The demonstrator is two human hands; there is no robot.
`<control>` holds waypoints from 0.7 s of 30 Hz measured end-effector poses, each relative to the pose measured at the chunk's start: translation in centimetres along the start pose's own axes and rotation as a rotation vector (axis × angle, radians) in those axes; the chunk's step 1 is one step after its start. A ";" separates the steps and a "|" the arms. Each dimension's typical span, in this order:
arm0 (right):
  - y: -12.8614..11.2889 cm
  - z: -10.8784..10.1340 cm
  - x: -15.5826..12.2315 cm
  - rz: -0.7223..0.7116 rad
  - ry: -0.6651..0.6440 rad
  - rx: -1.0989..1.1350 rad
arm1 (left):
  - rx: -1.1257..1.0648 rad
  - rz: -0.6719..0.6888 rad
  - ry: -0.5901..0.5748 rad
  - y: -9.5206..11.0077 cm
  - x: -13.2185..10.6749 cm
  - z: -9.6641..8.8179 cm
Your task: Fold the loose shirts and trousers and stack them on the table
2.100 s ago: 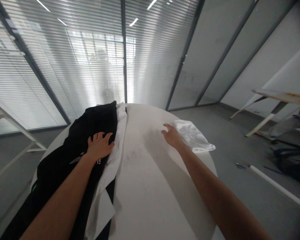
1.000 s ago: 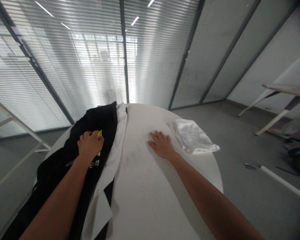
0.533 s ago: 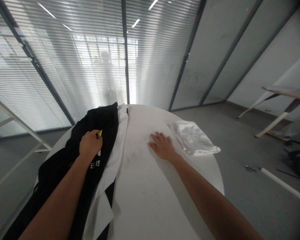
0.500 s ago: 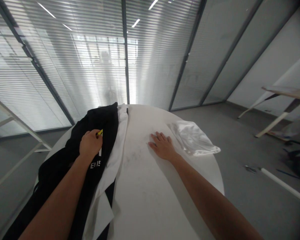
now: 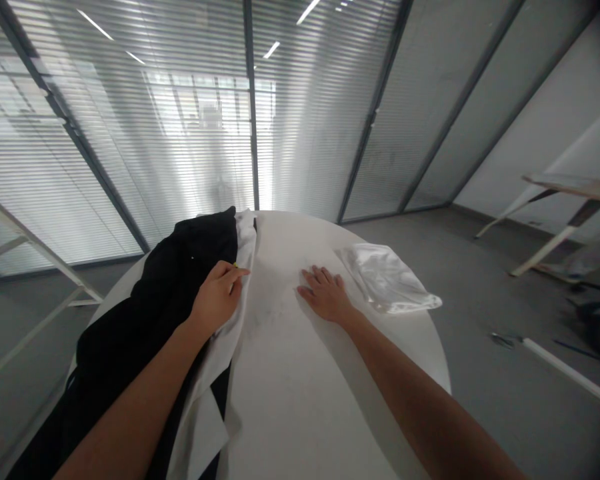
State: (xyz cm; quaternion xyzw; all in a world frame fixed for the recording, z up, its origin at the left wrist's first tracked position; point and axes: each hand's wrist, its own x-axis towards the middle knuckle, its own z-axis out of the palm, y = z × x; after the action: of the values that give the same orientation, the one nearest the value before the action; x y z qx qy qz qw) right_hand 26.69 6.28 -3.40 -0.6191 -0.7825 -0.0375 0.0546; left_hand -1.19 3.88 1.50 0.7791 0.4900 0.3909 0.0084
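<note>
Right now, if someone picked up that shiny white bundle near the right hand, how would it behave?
The shiny white bundle looks light and floppy, since it lies flat and creased with a limp corner. Its glossy surface suggests it might slide easily across the table if nudged by the right hand beside it.

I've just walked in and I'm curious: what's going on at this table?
A person is working with bare hands at a round white table. Their left hand rests where a black garment lies alongside and over a white cloth; a tiny yellow item, too small to identify, shows by that hand. Their right hand lies flat on the tabletop, near a crumpled, shiny white fabric.
</note>
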 end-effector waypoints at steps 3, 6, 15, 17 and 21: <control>0.0 0.1 0.0 -0.013 0.025 0.006 | -0.012 0.069 -0.043 0.9 -0.2 0.4; 0.0 0.2 0.0 -0.014 0.038 0.007 | 0.027 0.117 -0.051 1.2 -0.2 0.4; 0.0 0.1 0.0 -0.003 0.021 0.005 | 0.022 0.126 0.015 1.1 -0.2 0.3; 0.0 0.2 0.0 -0.003 0.025 0.004 | 0.010 0.145 0.022 1.3 -0.2 0.3; 0.0 0.2 0.0 -0.002 0.021 0.004 | -0.004 0.214 0.013 2.2 -0.2 0.5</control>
State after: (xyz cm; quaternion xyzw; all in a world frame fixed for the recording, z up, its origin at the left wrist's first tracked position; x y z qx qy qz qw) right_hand 26.68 6.35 -3.57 -0.6176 -0.7827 -0.0425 0.0642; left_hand 0.73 2.72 1.93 0.8244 0.4032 0.3957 -0.0352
